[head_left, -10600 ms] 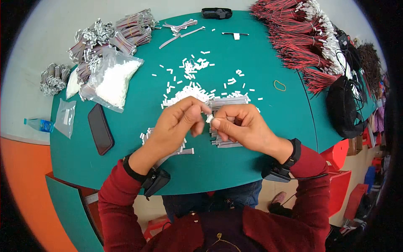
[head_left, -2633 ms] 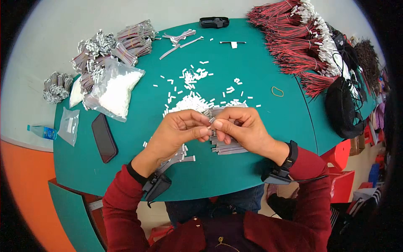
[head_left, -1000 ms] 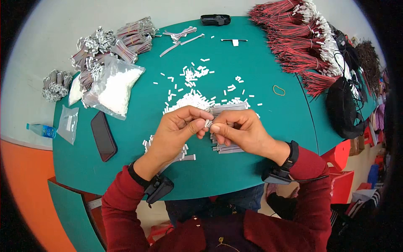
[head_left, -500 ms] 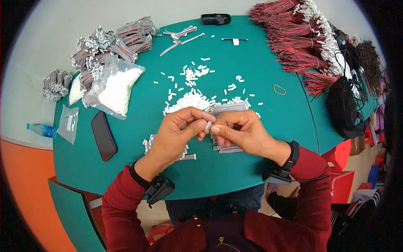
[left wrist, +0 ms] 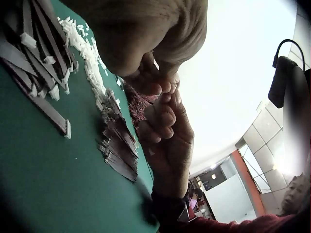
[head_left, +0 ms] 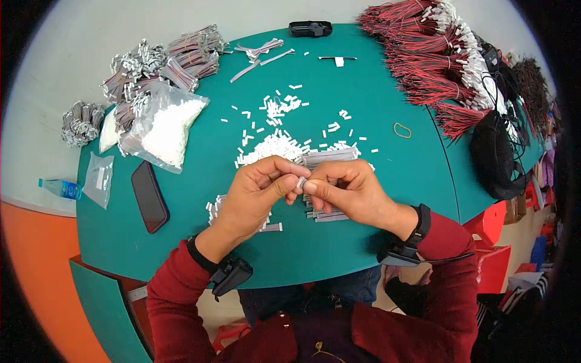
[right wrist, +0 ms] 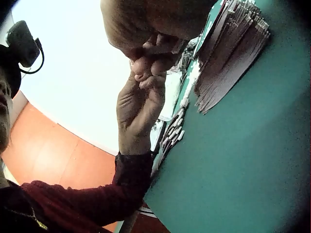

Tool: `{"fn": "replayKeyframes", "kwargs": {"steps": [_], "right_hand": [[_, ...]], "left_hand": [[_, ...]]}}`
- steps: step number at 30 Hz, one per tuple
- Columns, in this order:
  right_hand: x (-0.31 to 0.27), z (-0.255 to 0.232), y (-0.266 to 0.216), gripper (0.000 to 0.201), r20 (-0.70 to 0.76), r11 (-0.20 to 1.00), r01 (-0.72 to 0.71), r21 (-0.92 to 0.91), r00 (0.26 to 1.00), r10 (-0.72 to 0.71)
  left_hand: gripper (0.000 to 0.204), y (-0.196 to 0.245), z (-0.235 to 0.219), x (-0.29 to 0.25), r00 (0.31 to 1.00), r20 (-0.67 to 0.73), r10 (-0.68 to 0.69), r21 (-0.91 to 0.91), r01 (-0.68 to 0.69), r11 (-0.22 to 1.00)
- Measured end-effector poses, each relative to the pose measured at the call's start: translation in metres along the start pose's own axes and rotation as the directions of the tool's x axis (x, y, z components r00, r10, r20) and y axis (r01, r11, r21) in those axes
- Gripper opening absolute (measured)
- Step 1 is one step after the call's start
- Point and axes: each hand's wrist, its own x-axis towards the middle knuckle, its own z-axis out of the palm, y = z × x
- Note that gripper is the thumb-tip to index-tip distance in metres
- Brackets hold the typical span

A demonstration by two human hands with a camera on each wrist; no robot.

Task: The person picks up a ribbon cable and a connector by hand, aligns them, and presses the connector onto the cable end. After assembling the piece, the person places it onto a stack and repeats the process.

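In the head view my left hand (head_left: 251, 190) and right hand (head_left: 351, 187) meet fingertip to fingertip over the near middle of the table. Between their thumbs and index fingers they pinch a small white connector (head_left: 301, 181), mostly covered by the fingertips. Whatever joins it inside my right hand is hidden. Under and behind the right hand lies a neat stack of flat grey ribbon cables (head_left: 330, 157). Beside the left hand is a looser pile of ribbon cables with white connector ends (left wrist: 53, 90). Loose white connectors (head_left: 275, 148) are heaped just beyond the hands.
A clear bag of white pieces (head_left: 166, 127), a phone (head_left: 150, 196) and bundled grey cables (head_left: 136, 66) lie at left. Red-and-black wire bundles (head_left: 433, 60) and a black bag (head_left: 493, 154) fill the right. A rubber band (head_left: 402, 130) rests on the green table (head_left: 387, 91).
Some ten seconds ago the left fingers were apart from the white piece in the right hand; now both hands pinch at it. Over the last second only the fingertips shift slightly.
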Motion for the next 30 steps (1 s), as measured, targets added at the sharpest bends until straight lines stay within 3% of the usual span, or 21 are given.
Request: {"fn": "replayKeyframes", "kwargs": {"steps": [21, 30], "right_hand": [[0.0004, -0.0016, -0.0020, 0.018, 0.029, 0.997, -0.066, 0.024, 0.997, 0.066], [-0.0011, -0.0004, -0.0030, 0.019, 0.019, 0.996, -0.083, 0.043, 0.996, 0.082]], "left_hand": [[0.019, 0.0007, 0.0001, -0.0013, 1.000, -0.021, 0.015, 0.080, -0.013, 0.997], [0.016, 0.0004, 0.0008, -0.0020, 0.997, -0.028, 0.077, 0.240, -0.068, 0.968]]}}
